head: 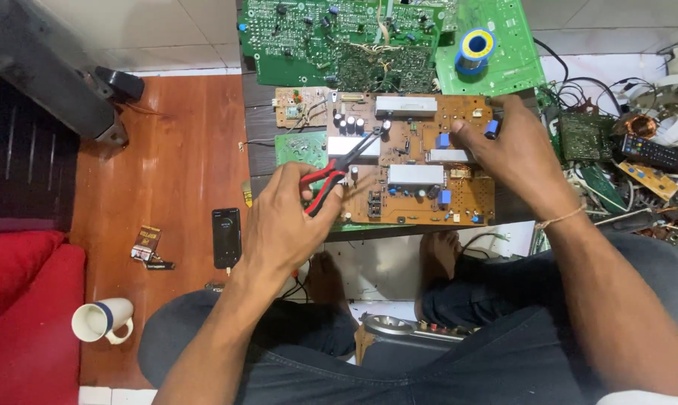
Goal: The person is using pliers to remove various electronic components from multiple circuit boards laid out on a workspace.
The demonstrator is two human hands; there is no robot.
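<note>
While the left hand [290, 217] grips the red-and-black handles of the pliers [344, 166], their dark nose reaches up and to the right across the brown board [414, 195], with the tips near a cluster of black capacitors [349, 122] at the board's upper left. The fingers are closed round the handles. The right hand [515, 154] lies on the right end of the same board, fingers curled over its edge and thumb pointing inward; it holds the board rather than gripping any tool. This board lies flat on the dark table [258, 135], straight in front of the person, above their crossed legs and bare feet.

Beyond the brown board lie larger green boards [316, 37], and a spool of solder [474, 49] with a blue and yellow rim stands on the rightmost one. A small tan board [298, 106] lies just left of the brown one. To the right, a heap of wires, a remote [650, 152] and a copper coil [639, 124] crowds the floor. On the wooden floor at left lie a black phone [226, 236], a small packet [146, 244] and a white mug [103, 321] on its side, near a red cushion [20, 315].
</note>
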